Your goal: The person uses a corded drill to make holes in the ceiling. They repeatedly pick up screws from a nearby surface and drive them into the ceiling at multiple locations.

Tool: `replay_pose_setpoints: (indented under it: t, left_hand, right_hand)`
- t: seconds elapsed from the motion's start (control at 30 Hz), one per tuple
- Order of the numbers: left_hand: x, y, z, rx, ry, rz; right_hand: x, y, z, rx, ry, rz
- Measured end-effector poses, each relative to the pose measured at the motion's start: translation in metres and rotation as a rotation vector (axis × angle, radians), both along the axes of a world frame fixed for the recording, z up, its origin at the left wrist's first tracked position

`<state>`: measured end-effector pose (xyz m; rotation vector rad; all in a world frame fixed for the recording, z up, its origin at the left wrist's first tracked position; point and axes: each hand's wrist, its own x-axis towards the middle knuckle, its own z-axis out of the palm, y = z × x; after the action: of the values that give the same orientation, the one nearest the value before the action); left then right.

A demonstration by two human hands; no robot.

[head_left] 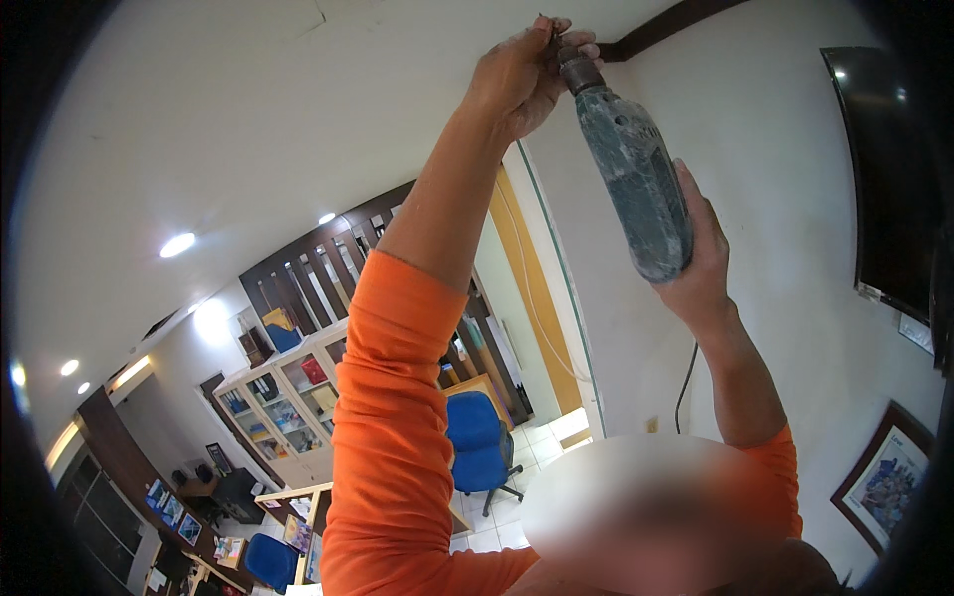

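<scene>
Both my arms are raised toward the white ceiling, in orange sleeves. My right hand (pixel 701 238) grips the body of a dusty dark green corded drill (pixel 631 179), which points upward. Up at the drill's black chuck (pixel 581 72), my left hand (pixel 517 79) has its fingers closed around a small dark metal piece (pixel 551 30), perhaps a bit; its exact shape is too small to tell. The chuck is close to the ceiling and a dark trim strip (pixel 636 38).
A wall-mounted screen (pixel 884 179) and framed picture (pixel 884 467) are on the right. Below are blue chairs (pixel 477 437), a glass-door cabinet (pixel 288 407), a slatted partition (pixel 308 278) and desks. A white cable hangs by a yellow panel (pixel 527 258).
</scene>
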<state>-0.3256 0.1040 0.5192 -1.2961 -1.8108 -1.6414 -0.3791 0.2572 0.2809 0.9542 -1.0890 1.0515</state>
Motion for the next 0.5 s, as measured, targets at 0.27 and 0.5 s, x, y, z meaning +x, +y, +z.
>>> replay_pose_setpoints:
  t: [0.27, 0.5]
  left_hand:
    - [-0.024, 0.06, 0.074, 0.086, -0.079, 0.098]
    - [-0.035, 0.081, 0.121, 0.051, 0.164, 0.344]
  right_hand:
    - [-0.031, 0.006, 0.064, -0.171, 0.129, -0.433]
    - [-0.053, 0.023, 0.121, -0.199, 0.19, -0.705]
